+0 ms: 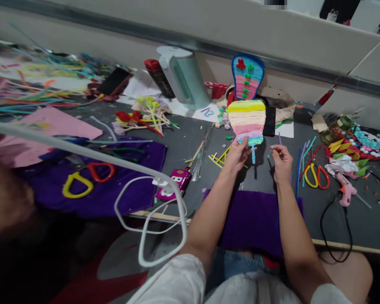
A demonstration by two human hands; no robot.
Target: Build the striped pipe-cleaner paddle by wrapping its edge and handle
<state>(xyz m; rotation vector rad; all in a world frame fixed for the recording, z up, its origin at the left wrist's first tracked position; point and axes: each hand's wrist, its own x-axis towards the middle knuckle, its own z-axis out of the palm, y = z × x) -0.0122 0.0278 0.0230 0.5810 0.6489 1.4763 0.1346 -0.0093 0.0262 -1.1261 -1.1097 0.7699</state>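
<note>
A striped fuzzy panel [247, 118] in yellow, cream, pink and blue is held upright by its lower left edge in my left hand [239, 155]. From the panel's bottom hangs a short light-blue fuzzy stem [253, 155]. My right hand [282, 161], a little to the right of the stem, is pinched on a tiny light-blue piece [272, 147], too small to make out well. Behind the panel stands a similar blue-rimmed piece [247, 78] with a red star and green bits. A purple cloth [253, 215] lies between my forearms.
Scissors [317, 175], a pink glue gun [346, 190] and a jar [342, 126] are at the right. A kettle [188, 80], a purple power socket [174, 183], a white cable [98, 156], more scissors [79, 184] and another person's blurred arm [6, 194] are leftward.
</note>
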